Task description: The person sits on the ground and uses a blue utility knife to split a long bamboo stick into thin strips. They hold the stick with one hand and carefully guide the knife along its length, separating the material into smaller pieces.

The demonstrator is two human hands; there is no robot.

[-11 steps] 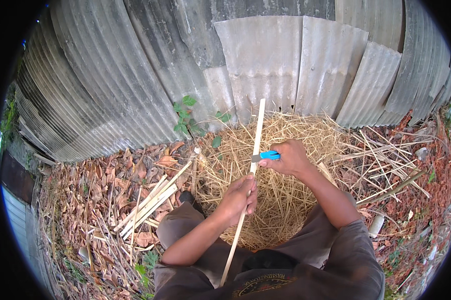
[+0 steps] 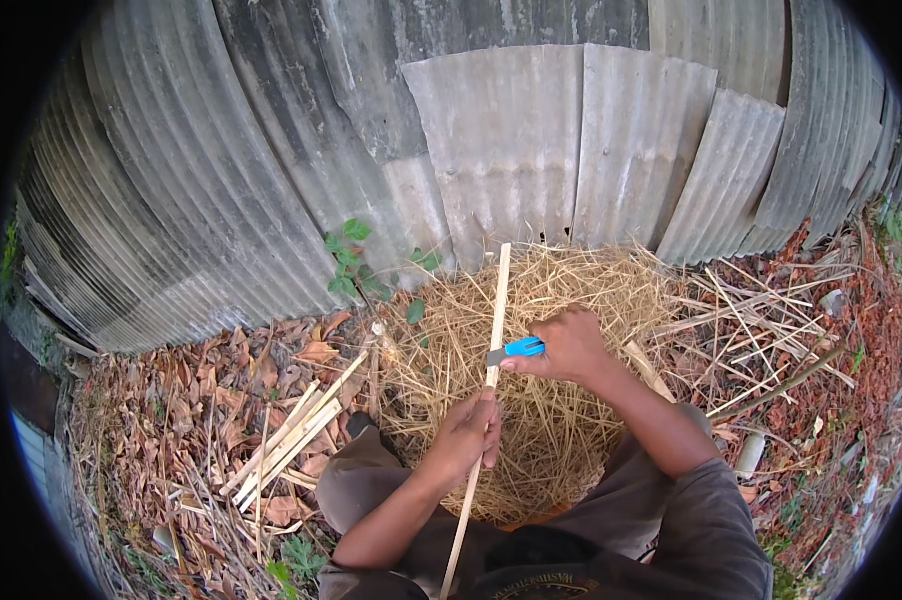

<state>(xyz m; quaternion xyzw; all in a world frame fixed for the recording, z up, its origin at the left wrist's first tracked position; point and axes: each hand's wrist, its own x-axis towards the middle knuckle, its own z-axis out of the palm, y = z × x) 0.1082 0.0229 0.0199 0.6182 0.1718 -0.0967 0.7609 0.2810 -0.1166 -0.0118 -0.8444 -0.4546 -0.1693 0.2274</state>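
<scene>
Head view showed a long pale bamboo strip running almost upright through the middle of the picture, its far end reaching up toward the corrugated metal wall and its near end passing down between the person's knees. The left hand was clenched around the strip at about its midpoint, thumb on top, gripping it firmly. Just above that grip, the right hand was closed around a blue-handled knife, whose short blade pointed left and met the strip's right edge. The two hands were near each other but apart, the right one farther from the body.

Behind the strip lay a mound of dry straw, spreading to both sides of it and up to the foot of the wall. Left of the strip, a loose bundle of similar pale split strips lay slanted on the ground among brown fallen leaves. Above that bundle, also left of the strip, a small green-leafed plant grew against the wall. Right of the strip, beyond the straw, thin dry stalks lay scattered over reddish leaf litter. Below the hands, on either side of the strip's near end, the person's knees in grey-brown trousers filled the lower picture.
</scene>
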